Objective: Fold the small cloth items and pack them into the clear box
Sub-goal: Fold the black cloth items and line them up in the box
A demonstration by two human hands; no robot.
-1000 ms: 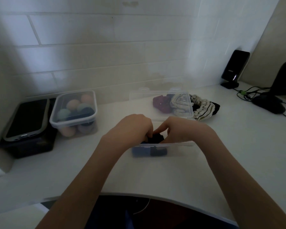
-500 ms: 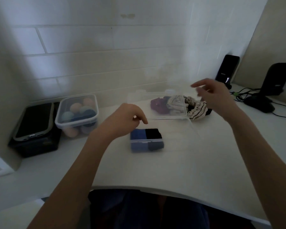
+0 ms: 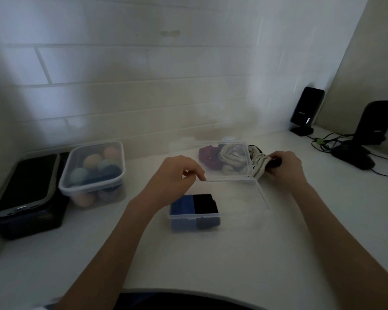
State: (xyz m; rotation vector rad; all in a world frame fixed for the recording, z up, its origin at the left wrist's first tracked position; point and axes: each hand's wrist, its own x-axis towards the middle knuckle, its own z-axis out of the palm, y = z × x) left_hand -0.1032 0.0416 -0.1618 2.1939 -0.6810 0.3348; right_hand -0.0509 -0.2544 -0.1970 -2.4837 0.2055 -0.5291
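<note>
A clear box (image 3: 263, 198) sits open on the white counter, its raised lid (image 3: 224, 162) leaning back. At its left end lie a folded blue cloth (image 3: 181, 205) and a folded black cloth (image 3: 205, 203), side by side. Behind the lid lies a heap of unfolded cloths: a maroon one (image 3: 207, 155), a white one (image 3: 232, 157) and a striped one (image 3: 259, 164). My left hand (image 3: 175, 173) hovers over the box's back left corner, fingers curled, holding nothing. My right hand (image 3: 285, 166) is closed on a dark cloth (image 3: 276, 163) at the heap's right edge.
A lidded tub of coloured balls (image 3: 92, 173) stands at the left, beside a phone (image 3: 24, 184) lying on a black case. At the back right are two black devices on stands (image 3: 306, 110) with trailing cables (image 3: 327, 142). The counter's curved front edge (image 3: 188, 291) is near my body.
Both hands left the box after pressing the black cloth in. My right hand swung out to the heap on the right and closed on a dark cloth; my left hand lifted slightly.
</note>
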